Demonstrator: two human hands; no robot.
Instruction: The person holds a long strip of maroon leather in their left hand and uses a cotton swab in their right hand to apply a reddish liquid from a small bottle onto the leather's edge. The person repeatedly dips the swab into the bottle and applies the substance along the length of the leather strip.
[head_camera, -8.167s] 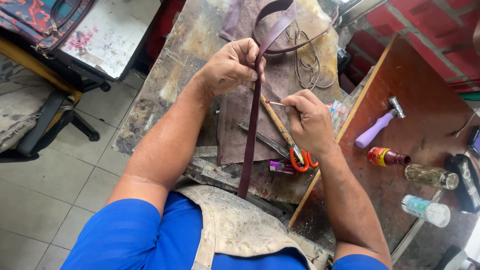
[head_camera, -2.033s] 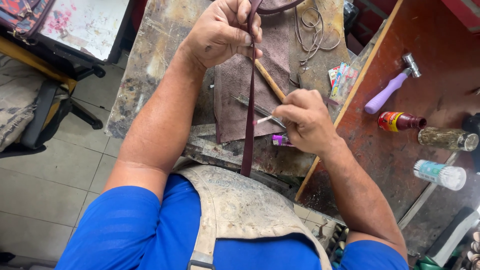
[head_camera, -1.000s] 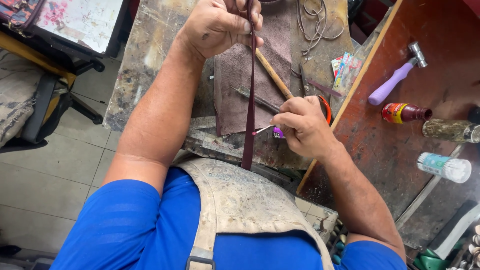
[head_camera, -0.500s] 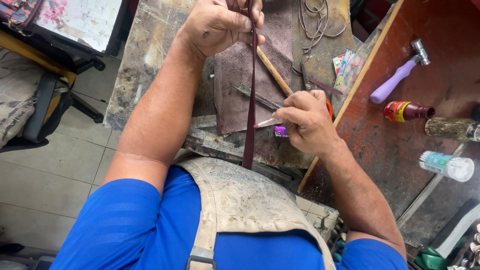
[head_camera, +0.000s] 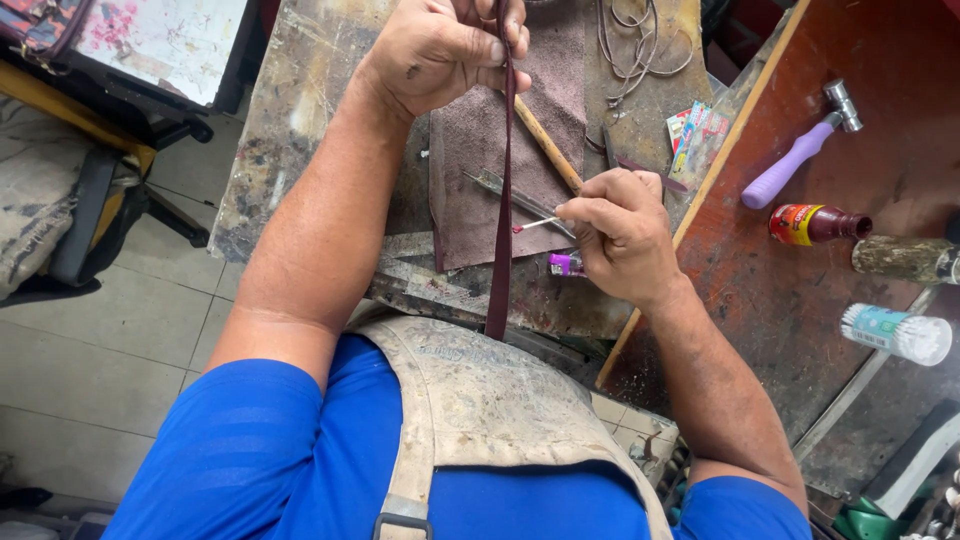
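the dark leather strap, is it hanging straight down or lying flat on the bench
Hanging straight: the left hand pinches the strap up high, and its lower end dangles by the apron, off the bench.

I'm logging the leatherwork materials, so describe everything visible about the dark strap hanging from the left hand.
The strap is a long, narrow, flat band, dark maroon, leather by the look. It hangs nearly straight down, taut, its top pinched in the left hand at the picture's upper edge; its lower end reaches the apron. It crosses over a brownish leather piece on the workbench. The right hand points a thin red-tipped stick at its edge, about touching.
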